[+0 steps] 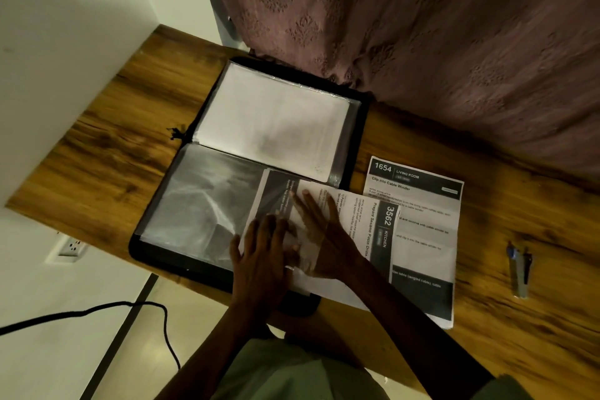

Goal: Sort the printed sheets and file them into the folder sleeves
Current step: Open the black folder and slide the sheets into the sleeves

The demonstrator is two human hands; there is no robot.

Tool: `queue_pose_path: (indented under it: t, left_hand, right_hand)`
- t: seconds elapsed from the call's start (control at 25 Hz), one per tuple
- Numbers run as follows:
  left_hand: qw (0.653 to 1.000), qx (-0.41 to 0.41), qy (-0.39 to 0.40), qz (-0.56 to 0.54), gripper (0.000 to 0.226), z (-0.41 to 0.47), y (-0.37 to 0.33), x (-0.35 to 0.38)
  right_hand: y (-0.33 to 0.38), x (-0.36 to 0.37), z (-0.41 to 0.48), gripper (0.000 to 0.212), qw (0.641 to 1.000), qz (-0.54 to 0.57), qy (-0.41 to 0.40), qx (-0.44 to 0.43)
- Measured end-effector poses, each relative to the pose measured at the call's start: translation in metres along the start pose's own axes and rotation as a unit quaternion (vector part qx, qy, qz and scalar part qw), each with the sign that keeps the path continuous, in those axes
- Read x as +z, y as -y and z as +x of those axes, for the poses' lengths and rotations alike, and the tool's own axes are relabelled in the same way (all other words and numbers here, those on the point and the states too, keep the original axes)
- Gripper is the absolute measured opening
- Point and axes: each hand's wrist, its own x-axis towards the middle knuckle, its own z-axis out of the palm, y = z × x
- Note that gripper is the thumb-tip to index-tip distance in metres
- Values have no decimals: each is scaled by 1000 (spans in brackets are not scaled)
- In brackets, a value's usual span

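White paper lies under both hands. The left hand point(263, 250) is flat, palm down, fingers straight and close together, pressing on the near right part of the lower sleeve point(194, 204). The right hand point(321, 230) lies just beside it, touching it at the thumb side, with fingers spread wide and flat on the sheet headed 3562 point(373, 230); neither hand grips anything. That sheet is turned sideways. Its left part lies over the lower sleeve and its header end sticks out past the right edge of the folder point(360, 114). Whether any of it is inside the plastic I cannot tell.

The black folder is open on the wooden table point(113, 146), its near corner reaching the table's front edge. The upper sleeve point(276, 120) holds a blank-looking white page. Under the header end of 3562, the sheet headed 1654 point(422, 224) lies on the wood to the folder's right, its near corner overhanging the table's front edge. Bare wood runs on to a pen-like object point(519, 269) well apart to the right. A mauve curtain point(422, 26) hangs against the far edge, touching the folder's far corner.
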Motion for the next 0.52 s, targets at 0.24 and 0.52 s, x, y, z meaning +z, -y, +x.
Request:
queue_pose_path:
  t: [0.24,0.52]
  left_hand:
    - [1000,-2,-16,8,75,-3,8,17]
    - [999,24,17,36,86,-10,11,29]
  right_hand:
    - [-18,14,-60,64,959,85,-87,254]
    - [-28,1,-91,70,764,300,-130,556]
